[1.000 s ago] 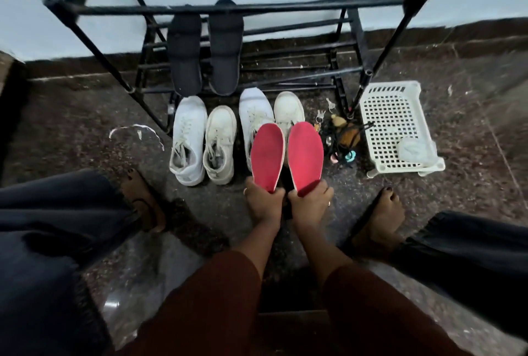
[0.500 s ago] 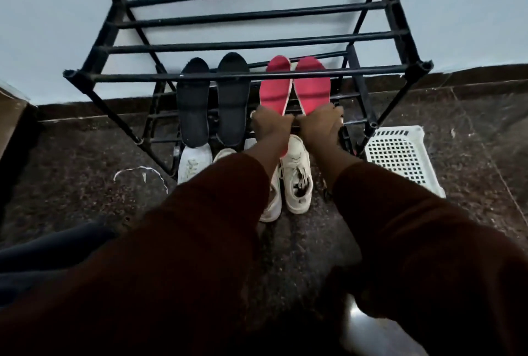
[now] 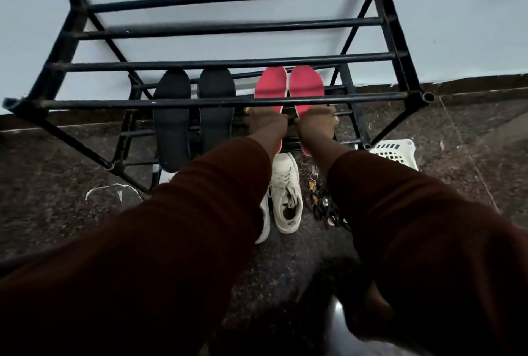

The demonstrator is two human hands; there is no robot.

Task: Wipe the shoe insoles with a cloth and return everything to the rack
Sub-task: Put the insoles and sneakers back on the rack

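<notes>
1. Red insoles (image 3: 307,85), smooth with pale edges, lie side by side on the rack's (image 3: 200,103) lower bars at 12 o'clock.
2. Left hand (image 3: 265,124) and right hand (image 3: 315,125) each grip one, fingers curled over it.
3. Black insoles (image 3: 171,127) lie at 11 o'clock.
4. Basket (image 3: 397,153), 3 o'clock: contents hidden.

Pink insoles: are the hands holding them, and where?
Yes. The left hand grips the left pink insole and the right hand the right pink insole, each near its heel end.
</notes>
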